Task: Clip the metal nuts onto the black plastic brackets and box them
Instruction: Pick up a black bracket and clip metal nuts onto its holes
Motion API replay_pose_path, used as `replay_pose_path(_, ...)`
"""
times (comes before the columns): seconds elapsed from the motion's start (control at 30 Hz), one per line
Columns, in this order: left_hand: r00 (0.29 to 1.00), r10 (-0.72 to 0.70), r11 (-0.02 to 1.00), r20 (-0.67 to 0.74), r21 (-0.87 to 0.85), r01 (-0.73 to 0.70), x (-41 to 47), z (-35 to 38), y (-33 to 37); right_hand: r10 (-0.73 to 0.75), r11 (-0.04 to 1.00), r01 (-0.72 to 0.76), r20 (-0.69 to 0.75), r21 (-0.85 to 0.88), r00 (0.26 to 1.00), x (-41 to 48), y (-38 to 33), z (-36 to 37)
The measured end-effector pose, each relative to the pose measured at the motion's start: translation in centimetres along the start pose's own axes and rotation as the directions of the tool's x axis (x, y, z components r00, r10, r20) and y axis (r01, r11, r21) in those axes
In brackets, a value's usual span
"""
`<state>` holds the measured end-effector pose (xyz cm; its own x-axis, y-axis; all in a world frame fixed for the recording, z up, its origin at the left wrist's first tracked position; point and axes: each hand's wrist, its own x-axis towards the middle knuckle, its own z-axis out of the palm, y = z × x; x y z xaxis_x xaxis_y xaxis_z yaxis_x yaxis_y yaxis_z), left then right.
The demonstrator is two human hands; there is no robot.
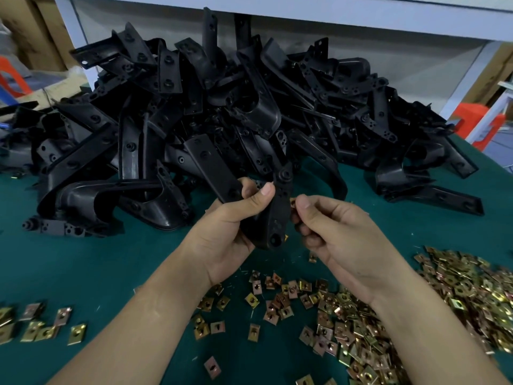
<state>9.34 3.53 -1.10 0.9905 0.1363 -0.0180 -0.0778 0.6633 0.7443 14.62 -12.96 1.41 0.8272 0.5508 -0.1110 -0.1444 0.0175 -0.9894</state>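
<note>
Bracket [278, 215], one, in left hand [230, 227]; nut [292, 202], one, in right hand [341, 232].

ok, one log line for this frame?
step: clip nut on bracket | left hand: holds bracket | right hand: pinches nut at bracket edge | loose nuts: on table

Left hand [233, 223] grips bracket [273, 218]; right hand [333, 232] pinches nut [292, 202].

Green-covered table [83, 259] sits beneath a white shelf [361, 11], orange stool [473, 118] beside
</note>
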Motion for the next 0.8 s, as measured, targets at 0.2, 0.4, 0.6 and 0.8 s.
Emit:
replay_pose_path(0.2,0.999,-0.014,1.000,0.045,0.003,0.013,-0.14,0.26,-0.20,-0.075,0.997,0.075,-0.005,0.001,0.997,-0.13,0.10,0.36)
replay_pose_path(0.4,1.000,0.005,1.000,0.025,-0.004,-0.005,-0.18,0.11,0.22,-0.132,0.991,0.132,-0.042,-0.002,0.990,0.04,0.18,0.43)
replay_pose_path(0.6,0.998,0.010,1.000,0.070,0.023,-0.012,-0.31,0.33,-0.13,-0.202,0.979,0.200,-0.066,-0.038,0.977,0.08,0.37,0.30)
replay_pose_path(0.8,0.998,0.018,1.000,0.066,-0.015,-0.017,-0.36,0.34,-0.29,-0.191,0.982,0.191,-0.097,-0.012,0.977,0.27,0.75,0.51)
